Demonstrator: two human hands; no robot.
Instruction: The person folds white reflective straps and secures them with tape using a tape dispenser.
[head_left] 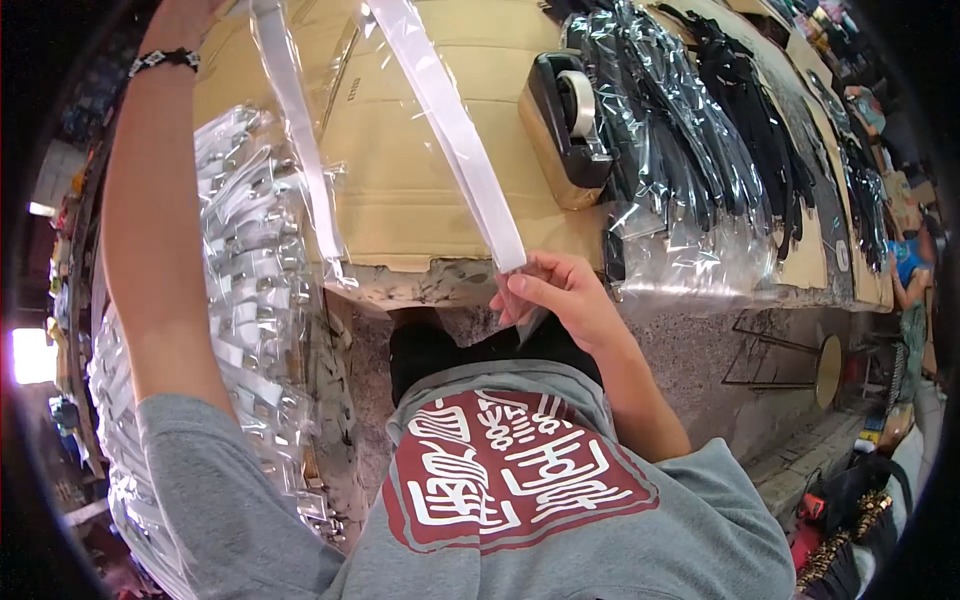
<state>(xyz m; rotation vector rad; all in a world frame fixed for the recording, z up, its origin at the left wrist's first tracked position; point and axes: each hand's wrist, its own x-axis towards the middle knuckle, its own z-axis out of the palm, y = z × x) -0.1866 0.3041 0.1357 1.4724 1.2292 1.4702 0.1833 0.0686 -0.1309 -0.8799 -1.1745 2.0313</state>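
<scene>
Your right hand [560, 290] pinches the white strap [450, 130]; keep it taut. I cannot tell the left hand's grip.

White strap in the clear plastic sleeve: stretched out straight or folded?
Stretched straight: the white strap in its clear plastic sleeve runs taut from the right hand pinching its lower end up toward the raised left arm.

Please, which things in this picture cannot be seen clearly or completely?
- Left hand: head view, cut off by the top edge; grip unseen.
- White strap: upper end leaves the top edge.
- Right hand: fingertips partly hidden behind the clear bag.
- Black straps: details blurred by glossy wrapping.
</scene>
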